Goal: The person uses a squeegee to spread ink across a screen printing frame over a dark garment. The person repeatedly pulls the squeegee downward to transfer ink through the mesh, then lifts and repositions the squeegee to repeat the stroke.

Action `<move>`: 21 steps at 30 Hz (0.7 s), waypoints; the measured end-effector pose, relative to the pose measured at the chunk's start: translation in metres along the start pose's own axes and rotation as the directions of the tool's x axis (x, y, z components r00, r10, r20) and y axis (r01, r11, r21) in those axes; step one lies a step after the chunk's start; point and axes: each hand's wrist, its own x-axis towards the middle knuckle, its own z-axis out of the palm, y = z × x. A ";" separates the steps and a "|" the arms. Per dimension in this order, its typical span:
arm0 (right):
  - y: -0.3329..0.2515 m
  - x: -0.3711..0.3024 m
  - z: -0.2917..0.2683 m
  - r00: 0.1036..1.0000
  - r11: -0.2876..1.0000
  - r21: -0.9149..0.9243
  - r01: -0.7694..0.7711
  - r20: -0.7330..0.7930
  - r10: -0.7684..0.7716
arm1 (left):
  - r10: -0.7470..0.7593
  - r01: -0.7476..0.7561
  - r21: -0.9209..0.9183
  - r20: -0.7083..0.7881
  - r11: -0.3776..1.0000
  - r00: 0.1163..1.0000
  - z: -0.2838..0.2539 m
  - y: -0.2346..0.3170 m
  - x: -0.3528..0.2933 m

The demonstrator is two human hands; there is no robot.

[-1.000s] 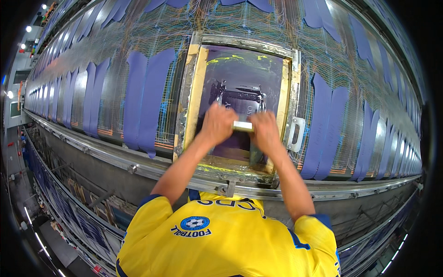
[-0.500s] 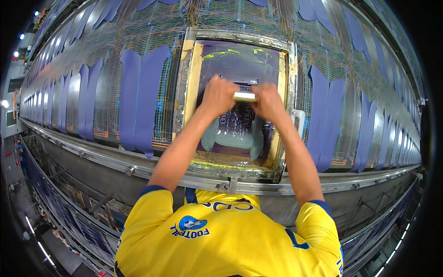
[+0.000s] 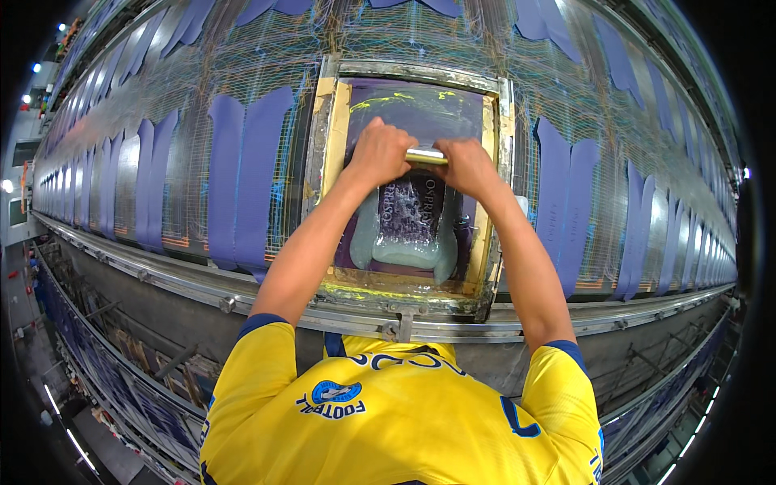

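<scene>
Both my hands grip a squeegee with a pale handle, held crosswise over a framed printing screen. My left hand is wrapped round its left end, my right hand round its right end. The hands hide most of the tool, and its blade does not show. Between my forearms, wet grey-green ink lies in a U shape on the near part of the mesh. Inside that U shows a dark stencil area with pale lettering. Yellow smears mark the screen's far end.
Purple fabric pieces lie in rows on the long table, left and right of the screen. A metal rail runs along the near edge, with a bracket on it at the frame's near side. Racks stand below the rail.
My hands and the squeegee have moved slightly away from me, toward the screen's far end. More of the dark stencil area shows behind them.
</scene>
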 end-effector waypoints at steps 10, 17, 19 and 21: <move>-0.066 -0.101 0.014 0.999 0.999 0.006 0.037 -0.040 -0.036 | -0.021 0.010 -0.098 -0.109 0.995 0.994 0.003 0.069 -0.103; -0.061 -0.093 0.006 0.995 0.999 -0.011 0.052 0.083 -0.051 | 0.000 -0.002 -0.103 -0.012 0.995 1.000 -0.004 0.060 -0.094; -0.035 -0.053 0.004 0.998 0.998 -0.017 0.054 0.016 -0.054 | 0.015 -0.017 -0.044 -0.051 0.999 0.999 0.003 0.029 -0.056; -0.016 -0.018 0.000 0.999 0.999 0.013 0.048 -0.012 -0.047 | 0.003 -0.005 -0.027 -0.071 1.000 0.997 0.006 0.010 -0.025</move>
